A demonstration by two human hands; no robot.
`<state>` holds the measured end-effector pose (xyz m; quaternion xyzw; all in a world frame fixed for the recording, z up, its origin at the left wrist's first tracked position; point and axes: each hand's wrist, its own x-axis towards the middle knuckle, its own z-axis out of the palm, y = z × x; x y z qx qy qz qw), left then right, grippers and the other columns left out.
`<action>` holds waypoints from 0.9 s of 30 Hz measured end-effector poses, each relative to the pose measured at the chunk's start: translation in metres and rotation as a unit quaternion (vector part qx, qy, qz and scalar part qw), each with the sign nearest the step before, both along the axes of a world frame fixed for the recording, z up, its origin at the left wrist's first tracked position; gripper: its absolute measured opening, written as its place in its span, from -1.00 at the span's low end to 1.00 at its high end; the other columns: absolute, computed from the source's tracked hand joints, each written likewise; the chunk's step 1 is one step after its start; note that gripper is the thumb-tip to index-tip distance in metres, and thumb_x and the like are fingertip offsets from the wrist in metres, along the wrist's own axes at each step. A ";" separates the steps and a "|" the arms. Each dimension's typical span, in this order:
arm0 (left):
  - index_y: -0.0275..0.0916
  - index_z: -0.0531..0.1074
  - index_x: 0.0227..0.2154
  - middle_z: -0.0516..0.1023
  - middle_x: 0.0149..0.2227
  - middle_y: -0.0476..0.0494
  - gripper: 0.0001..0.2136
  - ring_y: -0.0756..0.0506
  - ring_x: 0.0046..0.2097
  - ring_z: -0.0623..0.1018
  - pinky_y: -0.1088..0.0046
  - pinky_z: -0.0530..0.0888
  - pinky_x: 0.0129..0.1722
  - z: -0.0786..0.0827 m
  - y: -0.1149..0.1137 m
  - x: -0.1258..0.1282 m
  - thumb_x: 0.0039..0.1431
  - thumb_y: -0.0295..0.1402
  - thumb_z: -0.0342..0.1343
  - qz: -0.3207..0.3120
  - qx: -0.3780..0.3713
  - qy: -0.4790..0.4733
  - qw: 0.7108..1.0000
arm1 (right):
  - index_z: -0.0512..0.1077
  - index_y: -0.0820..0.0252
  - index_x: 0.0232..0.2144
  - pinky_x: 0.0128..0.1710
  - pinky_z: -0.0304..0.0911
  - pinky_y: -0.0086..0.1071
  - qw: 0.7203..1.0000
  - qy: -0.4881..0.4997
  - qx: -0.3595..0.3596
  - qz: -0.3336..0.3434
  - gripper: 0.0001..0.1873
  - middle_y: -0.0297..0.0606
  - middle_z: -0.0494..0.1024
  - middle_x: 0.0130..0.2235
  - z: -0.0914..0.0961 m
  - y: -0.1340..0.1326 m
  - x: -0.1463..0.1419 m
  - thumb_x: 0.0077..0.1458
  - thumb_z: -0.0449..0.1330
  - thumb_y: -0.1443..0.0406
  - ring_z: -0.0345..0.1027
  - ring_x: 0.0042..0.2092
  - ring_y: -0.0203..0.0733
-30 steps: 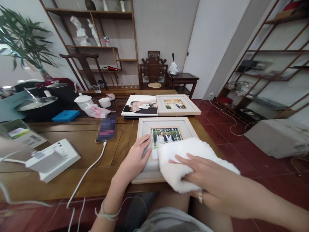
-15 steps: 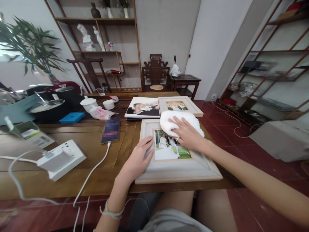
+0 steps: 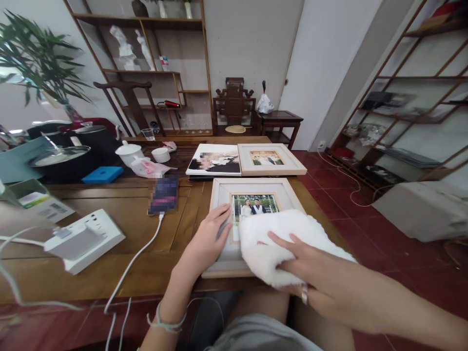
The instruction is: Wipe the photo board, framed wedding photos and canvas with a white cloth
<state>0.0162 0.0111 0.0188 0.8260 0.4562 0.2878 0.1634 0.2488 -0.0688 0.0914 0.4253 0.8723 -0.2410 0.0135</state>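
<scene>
A picture frame (image 3: 252, 183) with a pale wide border and a photo of two people lies flat at the table's front edge. My left hand (image 3: 210, 239) rests on the frame's left side, fingers stretched out flat and thumb apart. In my right hand (image 3: 303, 270) is a folded, fluffy white cloth (image 3: 281, 229), gripped between thumb and fingers. The cloth covers the lower right of the photo and border, hiding that part of the frame. A ring shows on a finger of this hand.
Behind the frame lie a second picture frame (image 3: 288, 161) and a photo album (image 3: 215, 163). To the left are a phone (image 3: 163, 194) on a white cable, a power strip (image 3: 95, 239), a blue box (image 3: 102, 174), a white lidded bowl (image 3: 129, 153) and a dark pot (image 3: 60, 163).
My right hand has swept the white cloth from the photo's upper right down toward me, uncovering the frame's top edge. My left hand stays on the frame's left side.
</scene>
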 end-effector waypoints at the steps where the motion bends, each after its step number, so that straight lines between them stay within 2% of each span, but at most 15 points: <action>1: -0.31 0.36 0.05 0.36 0.15 -0.28 -0.65 -0.20 0.18 0.34 0.16 0.29 0.17 0.000 0.000 0.000 0.25 -0.35 -0.10 -0.001 0.000 0.001 1.000 | 0.40 0.09 -0.02 0.19 -0.10 0.13 1.000 0.006 0.013 0.000 -0.55 -0.18 0.08 0.29 -0.002 -0.003 -0.003 0.05 -0.01 0.46 -0.22 0.30 0.07; 5: -0.34 0.36 0.05 0.37 0.14 -0.30 -0.64 -0.20 0.18 0.34 0.16 0.29 0.17 0.000 0.001 0.000 0.25 -0.36 -0.10 -0.007 0.003 0.003 1.000 | 0.44 0.16 -0.08 0.19 -0.21 0.22 0.995 0.005 0.098 0.002 -0.52 -0.13 0.08 0.28 -0.022 0.008 -0.011 -0.08 0.05 0.49 -0.27 0.31 0.12; 8: -0.36 0.35 0.06 0.36 0.15 -0.31 -0.63 -0.20 0.18 0.34 0.16 0.29 0.18 0.001 0.001 -0.001 0.25 -0.36 -0.09 -0.009 0.000 0.008 1.000 | 0.42 0.25 -0.05 0.18 -0.19 0.23 0.983 -0.025 0.179 -0.015 -0.51 -0.02 0.06 0.28 -0.036 0.041 -0.007 -0.08 0.05 0.51 -0.24 0.30 0.16; 12: -0.39 0.35 0.06 0.34 0.16 -0.30 -0.62 -0.19 0.19 0.33 0.20 0.28 0.19 0.002 0.001 -0.002 0.25 -0.35 -0.10 -0.008 -0.009 0.009 1.000 | 0.38 0.29 0.00 0.17 -0.17 0.20 0.950 -0.073 0.298 -0.051 -0.49 -0.01 0.00 0.30 -0.044 0.097 0.001 -0.05 0.04 0.52 -0.22 0.30 0.19; 14: -0.39 0.35 0.06 0.34 0.16 -0.31 -0.62 -0.19 0.19 0.33 0.20 0.27 0.19 0.002 0.000 -0.002 0.25 -0.34 -0.10 -0.005 -0.010 0.006 1.000 | 0.36 0.30 0.04 0.18 -0.20 0.20 0.937 -0.096 0.330 -0.067 -0.45 -0.03 -0.01 0.31 -0.045 0.119 0.000 -0.06 0.04 0.53 -0.26 0.30 0.23; 16: -0.39 0.36 0.05 0.35 0.15 -0.30 -0.63 -0.19 0.18 0.34 0.19 0.28 0.18 0.002 0.001 -0.001 0.25 -0.34 -0.10 0.000 -0.011 0.001 1.000 | 0.36 0.26 0.05 0.17 -0.22 0.24 0.936 -0.105 0.329 -0.070 -0.44 -0.09 -0.01 0.31 -0.045 0.130 -0.004 -0.05 0.03 0.52 -0.30 0.30 0.28; 18: -0.39 0.37 0.04 0.37 0.14 -0.30 -0.63 -0.18 0.17 0.35 0.20 0.29 0.18 0.002 0.001 -0.001 0.25 -0.35 -0.09 0.006 -0.013 -0.007 1.000 | 0.38 0.20 0.04 0.14 -0.20 0.27 0.948 -0.099 0.299 -0.053 -0.45 -0.16 0.02 0.30 -0.043 0.129 -0.008 -0.05 0.03 0.51 -0.31 0.30 0.29; 20: -0.40 0.38 0.04 0.38 0.13 -0.31 -0.63 -0.18 0.17 0.36 0.21 0.30 0.17 0.001 0.001 0.000 0.24 -0.35 -0.09 0.011 -0.015 -0.014 1.000 | 0.40 0.18 0.02 0.14 -0.17 0.26 0.962 -0.084 0.260 -0.026 -0.45 -0.18 0.06 0.29 -0.040 0.116 -0.011 -0.06 0.01 0.50 -0.28 0.30 0.25; 24: -0.42 0.38 0.04 0.38 0.13 -0.33 -0.63 -0.19 0.16 0.37 0.21 0.29 0.18 -0.002 0.002 0.001 0.24 -0.36 -0.08 0.017 -0.012 -0.016 1.000 | 0.42 0.23 -0.02 0.17 -0.12 0.17 0.982 -0.061 0.177 0.011 -0.48 -0.08 0.19 0.24 -0.022 0.066 -0.010 -0.07 0.01 0.48 -0.12 0.27 0.16; 27: -0.43 0.36 0.05 0.36 0.15 -0.32 -0.62 -0.18 0.18 0.34 0.20 0.28 0.19 -0.002 0.002 0.001 0.24 -0.37 -0.09 0.019 -0.011 -0.012 1.000 | 0.46 0.17 -0.10 0.19 -0.09 0.07 0.993 -0.041 0.111 0.027 -0.53 -0.09 0.31 0.17 -0.002 0.026 -0.010 -0.09 0.02 0.48 -0.02 0.25 0.08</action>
